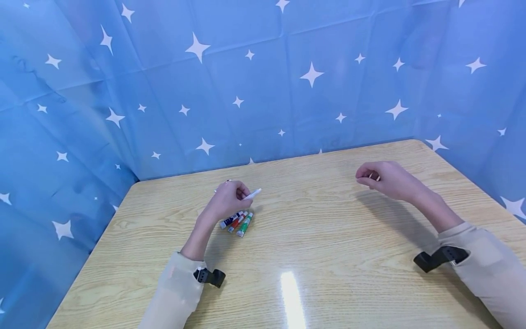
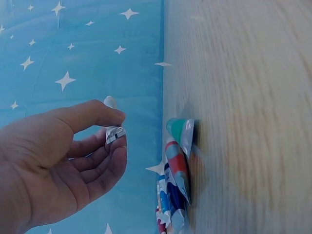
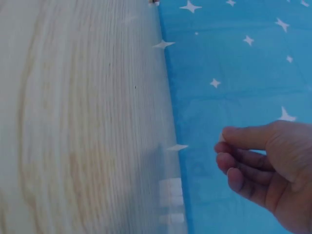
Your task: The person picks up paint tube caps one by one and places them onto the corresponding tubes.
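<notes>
My left hand (image 1: 231, 199) pinches a small white paint tube (image 1: 252, 194) between thumb and fingers, above the table. In the left wrist view its white cap (image 2: 110, 102) points up and its crimped silver end faces the fingers. Just below this hand lie a green paint tube (image 1: 244, 225), a red paint tube (image 1: 237, 222) and a dark blue paint tube (image 1: 230, 220). More tubes are partly hidden behind them. Over the right part of the table hovers my right hand (image 1: 388, 179), its fingers loosely curled and thumb near the index fingertip. No held thing is plain there.
The light wooden table (image 1: 328, 228) reaches back to a blue curtain (image 1: 255, 82) with white stars. A bright light reflection (image 1: 292, 299) lies on the tabletop near the front. Black wrist cameras (image 1: 439, 258) sit on both sleeves.
</notes>
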The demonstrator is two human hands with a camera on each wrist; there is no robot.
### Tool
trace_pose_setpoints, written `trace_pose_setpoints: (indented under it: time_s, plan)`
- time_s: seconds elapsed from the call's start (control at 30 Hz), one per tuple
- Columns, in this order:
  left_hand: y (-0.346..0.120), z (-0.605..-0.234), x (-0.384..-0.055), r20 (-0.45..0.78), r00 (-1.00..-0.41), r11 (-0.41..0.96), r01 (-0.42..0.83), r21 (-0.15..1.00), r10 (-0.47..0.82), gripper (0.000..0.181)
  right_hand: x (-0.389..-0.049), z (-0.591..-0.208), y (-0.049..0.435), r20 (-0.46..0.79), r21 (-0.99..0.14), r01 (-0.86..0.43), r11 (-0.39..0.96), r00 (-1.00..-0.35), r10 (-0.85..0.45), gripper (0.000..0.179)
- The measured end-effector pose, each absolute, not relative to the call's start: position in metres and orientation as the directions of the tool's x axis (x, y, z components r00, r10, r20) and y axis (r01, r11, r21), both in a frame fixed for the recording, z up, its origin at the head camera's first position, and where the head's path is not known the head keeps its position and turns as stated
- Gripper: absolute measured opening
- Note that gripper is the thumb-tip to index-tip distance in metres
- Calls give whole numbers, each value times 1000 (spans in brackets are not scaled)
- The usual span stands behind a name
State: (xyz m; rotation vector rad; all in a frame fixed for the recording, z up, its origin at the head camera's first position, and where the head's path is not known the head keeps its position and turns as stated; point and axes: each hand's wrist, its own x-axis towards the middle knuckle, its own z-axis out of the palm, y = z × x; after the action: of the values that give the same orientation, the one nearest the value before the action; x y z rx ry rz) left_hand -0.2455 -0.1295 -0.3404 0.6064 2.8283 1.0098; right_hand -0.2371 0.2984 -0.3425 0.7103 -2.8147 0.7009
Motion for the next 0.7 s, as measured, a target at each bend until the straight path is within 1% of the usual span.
trace_pose_setpoints:
  time_s: [0.3,0.53,0.7]
  plan:
    - [-125,-339,-237,133,-886,648,420,635,444,10,-229,-336,283,360,-390,-548,740,-830,-426,4]
    - [-122,-337,-229,174,-870,618,456,640,461,11,-224,-330,269,425,-373,-589,717,-795,-432,8]
    - [-119,-333,-223,178,-859,598,468,651,480,12,-217,-326,258,484,-365,-644,672,-748,-454,11]
